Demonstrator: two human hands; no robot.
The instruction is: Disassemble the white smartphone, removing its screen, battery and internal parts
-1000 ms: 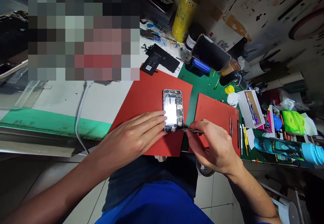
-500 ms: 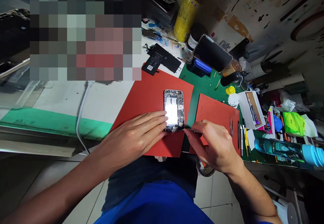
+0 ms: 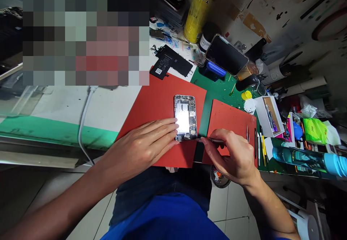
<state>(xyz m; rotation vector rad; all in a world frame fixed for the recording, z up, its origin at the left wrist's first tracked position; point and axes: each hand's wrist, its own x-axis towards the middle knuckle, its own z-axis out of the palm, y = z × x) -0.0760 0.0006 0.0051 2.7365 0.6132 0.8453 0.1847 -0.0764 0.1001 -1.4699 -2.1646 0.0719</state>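
Note:
An opened smartphone (image 3: 192, 119) lies on a red mat (image 3: 157, 99), its circuit boards bare and a bright glare over the battery bay. My left hand (image 3: 143, 142) rests flat from the left, fingers stretched out side by side, the fingertips on the phone's left edge and the thumb by its lower corner. Pinched in my right hand (image 3: 233, 153) is a slim metal tool (image 3: 217, 140). Its thin end points left at the phone's lower right corner; contact there is too small to make out, as is the tool's exact kind.
Behind the phone lie a black battery (image 3: 160, 68) and a dark flat plate (image 3: 180, 62). A second red mat (image 3: 225, 119) at right carries tweezers (image 3: 247, 133). Farther right are a white box (image 3: 261, 106) and a blue bottle (image 3: 300, 160). Another phone (image 3: 226, 55) leans at the back.
The view has shifted slightly, so the bench things sit a little farther left. More of the slim tool shows in my right hand, which has drawn slightly right from the phone. My left hand stays put.

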